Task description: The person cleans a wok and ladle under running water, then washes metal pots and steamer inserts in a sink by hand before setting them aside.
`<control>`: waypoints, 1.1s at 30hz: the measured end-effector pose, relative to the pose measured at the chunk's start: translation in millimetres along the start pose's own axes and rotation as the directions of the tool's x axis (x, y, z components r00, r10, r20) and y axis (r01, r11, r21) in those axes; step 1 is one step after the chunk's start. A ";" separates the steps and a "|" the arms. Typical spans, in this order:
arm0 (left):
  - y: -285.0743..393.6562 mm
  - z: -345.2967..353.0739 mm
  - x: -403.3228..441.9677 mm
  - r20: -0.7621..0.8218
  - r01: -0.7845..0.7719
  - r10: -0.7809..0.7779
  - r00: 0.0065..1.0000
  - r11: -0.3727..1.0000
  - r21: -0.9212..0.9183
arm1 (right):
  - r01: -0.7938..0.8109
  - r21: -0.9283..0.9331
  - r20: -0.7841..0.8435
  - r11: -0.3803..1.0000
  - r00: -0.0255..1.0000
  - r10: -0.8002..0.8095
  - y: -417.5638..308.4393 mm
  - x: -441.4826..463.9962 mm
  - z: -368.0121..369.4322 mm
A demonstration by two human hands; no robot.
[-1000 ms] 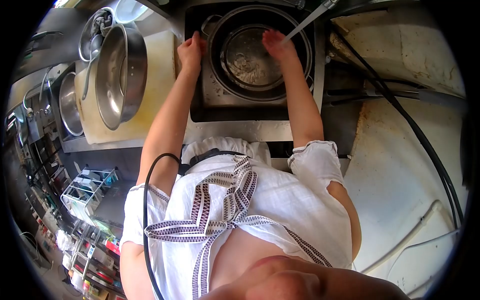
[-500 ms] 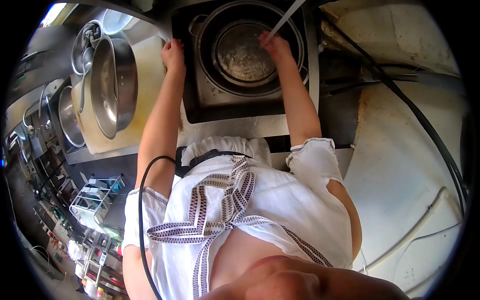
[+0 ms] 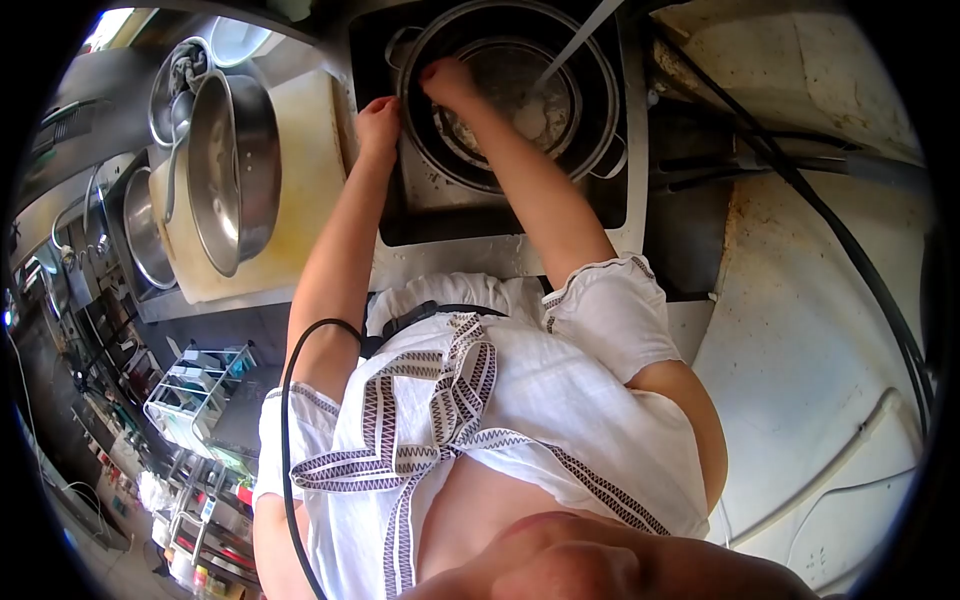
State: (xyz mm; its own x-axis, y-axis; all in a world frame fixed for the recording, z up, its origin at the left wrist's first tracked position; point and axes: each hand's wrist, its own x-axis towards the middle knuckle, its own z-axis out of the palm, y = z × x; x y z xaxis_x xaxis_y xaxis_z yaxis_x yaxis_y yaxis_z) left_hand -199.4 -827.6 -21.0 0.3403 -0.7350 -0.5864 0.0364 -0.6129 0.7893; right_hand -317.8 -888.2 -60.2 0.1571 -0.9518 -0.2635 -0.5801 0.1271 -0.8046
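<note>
A large dark metal pot (image 3: pixel 607 110) with loop handles stands in the sink (image 3: pixel 415 228). Cloudy liquid with pale bits (image 3: pixel 545 120) shows inside it. My right hand (image 3: pixel 450 84) reaches across into the pot, fingers curled close to its left inner wall; whatever they may hold is hidden. Just outside the left rim, my left hand (image 3: pixel 378 128) is closed, its fingertips at or very near the pot. I cannot tell if it grips anything. A pale slanting strip (image 3: pixel 585 40), either a tap spout or a water stream, comes down over the pot.
Left of the sink, a yellowed cutting board (image 3: pixel 305 190) carries a large steel bowl (image 3: pixel 262 170). A ladle (image 3: pixel 174 160) and a smaller bowl with a grey cloth (image 3: pixel 188 65) are beside it. Black hoses (image 3: pixel 800 185) run along the right wall. A wire rack (image 3: pixel 205 395) stands lower left.
My right hand has moved left across the pot, from its right part to the left inner wall. My left hand has moved right, from the sink's left edge to beside the pot.
</note>
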 end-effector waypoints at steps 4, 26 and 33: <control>-0.8 1.6 -0.7 -0.020 -0.034 0.035 0.999 0.999 0.028 | 0.057 -0.219 -0.051 0.974 0.996 -0.070 -13.0 -8.0 -3.5; 7.6 -9.1 -12.6 0.147 0.138 -0.127 0.981 0.988 -0.067 | -0.759 0.594 0.804 0.265 0.573 -0.162 19.3 -43.3 -28.1; -0.1 -7.9 -8.0 0.129 0.068 -0.059 0.990 0.995 -0.070 | -0.666 0.244 -0.025 0.705 0.722 0.691 102.9 -33.0 -23.4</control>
State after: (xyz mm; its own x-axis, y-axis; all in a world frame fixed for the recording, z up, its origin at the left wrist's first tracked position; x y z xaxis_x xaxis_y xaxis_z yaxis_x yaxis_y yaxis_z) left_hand -194.7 -819.3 -14.9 0.2135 -0.7291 -0.6503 0.1254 -0.6397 0.7583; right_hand -401.4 -850.3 -121.8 -0.3073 -0.6063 -0.7335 -0.3181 0.7919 -0.5213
